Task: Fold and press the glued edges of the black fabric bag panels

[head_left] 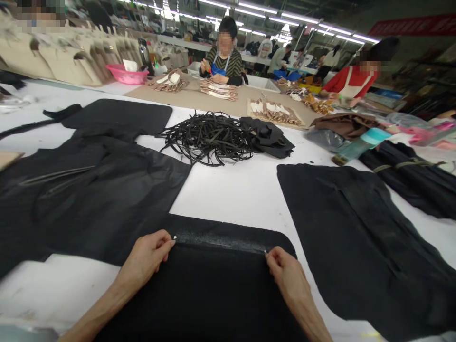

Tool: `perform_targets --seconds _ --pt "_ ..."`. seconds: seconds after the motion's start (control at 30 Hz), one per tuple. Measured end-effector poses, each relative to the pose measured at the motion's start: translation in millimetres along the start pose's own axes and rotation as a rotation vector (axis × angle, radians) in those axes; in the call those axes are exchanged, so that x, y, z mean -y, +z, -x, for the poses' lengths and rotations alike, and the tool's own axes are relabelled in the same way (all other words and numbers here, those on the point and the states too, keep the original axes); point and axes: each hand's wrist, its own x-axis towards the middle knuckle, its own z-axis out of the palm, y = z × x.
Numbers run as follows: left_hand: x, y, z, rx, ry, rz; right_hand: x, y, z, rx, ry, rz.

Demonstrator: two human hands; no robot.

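A black sheet of leather-like material (213, 294) lies in front of me, with a rounded corner at the far right. Near its far edge runs a greyish, shiny band (217, 241). My left hand (151, 254) pinches the material between thumb and fingers at the band's left end. At the right end, my right hand (285, 266) pinches it likewise. A tiny white bit shows at the fingertips of each hand; I cannot make out what it is. Between the hands a straight edge or fold line crosses the sheet just below the band.
More black panels lie to the left (107, 190) and right (342, 228) on the white table (228, 190). Beyond them are a tangled heap of thin black strips (213, 137), black scraps (267, 135), and a bottle with a turquoise lid (361, 146). Two people work across the table.
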Motion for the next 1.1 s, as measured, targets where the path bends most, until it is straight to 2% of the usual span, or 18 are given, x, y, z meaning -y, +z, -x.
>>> perform_targets --seconds 0.33,0.8,1.1 --pt "-5 -2.5 5 -0.046 0.022 0.012 -22 6 -14 0.164 0.007 -0.105" --pt "-6 -0.2 1 -0.047 -0.013 0.005 -12 3 -8 0.127 0.014 -0.07" --pt "-13 -1.5 3 -0.07 0.008 -0.218 -8 3 -6 0.108 0.003 -0.127"
